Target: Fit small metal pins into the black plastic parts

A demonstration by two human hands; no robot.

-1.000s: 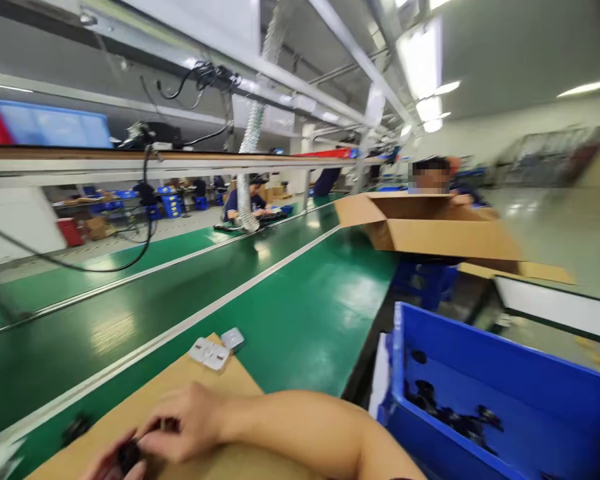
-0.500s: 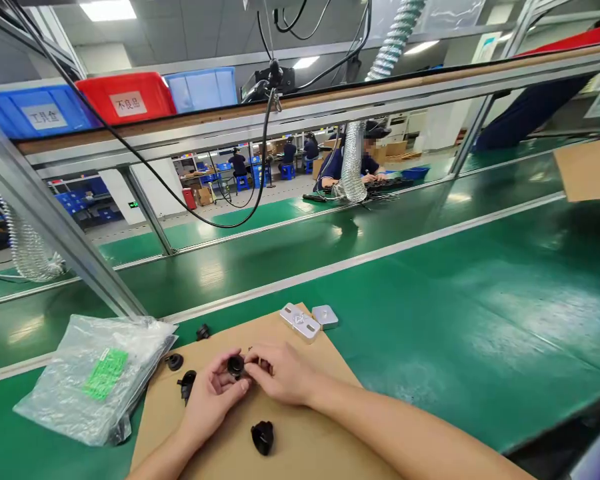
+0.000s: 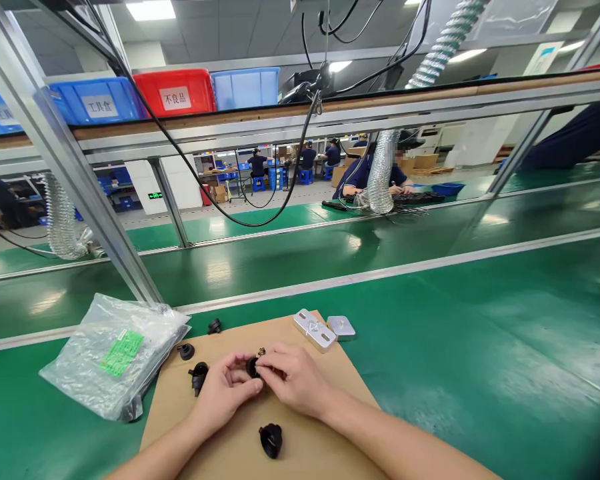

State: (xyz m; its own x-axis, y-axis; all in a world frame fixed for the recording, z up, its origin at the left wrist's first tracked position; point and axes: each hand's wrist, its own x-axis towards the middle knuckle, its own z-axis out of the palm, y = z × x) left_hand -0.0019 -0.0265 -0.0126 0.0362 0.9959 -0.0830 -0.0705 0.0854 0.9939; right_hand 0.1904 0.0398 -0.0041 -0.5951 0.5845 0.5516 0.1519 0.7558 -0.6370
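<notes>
My left hand is closed around a small round black part, its dark hollow side partly showing. The fingertips of my right hand are pinched together against that part's right edge; whatever they grip is hidden. Just beyond the fingertips, some tiny metal pieces lie on the cardboard sheet. Nearer to me sits a black cup-shaped part. Left of my left hand are a black housing with a side tab, a black ring-like cap and another small black part.
Two silver metal blocks, a slotted one and a square one, rest at the cardboard's far edge. A clear plastic bag with a green label lies left. A metal post rises behind it. Across the bench a person works.
The view has swung left, so things appear further right. My right fingertips have come over the black part in my left hand, covering more of it.
</notes>
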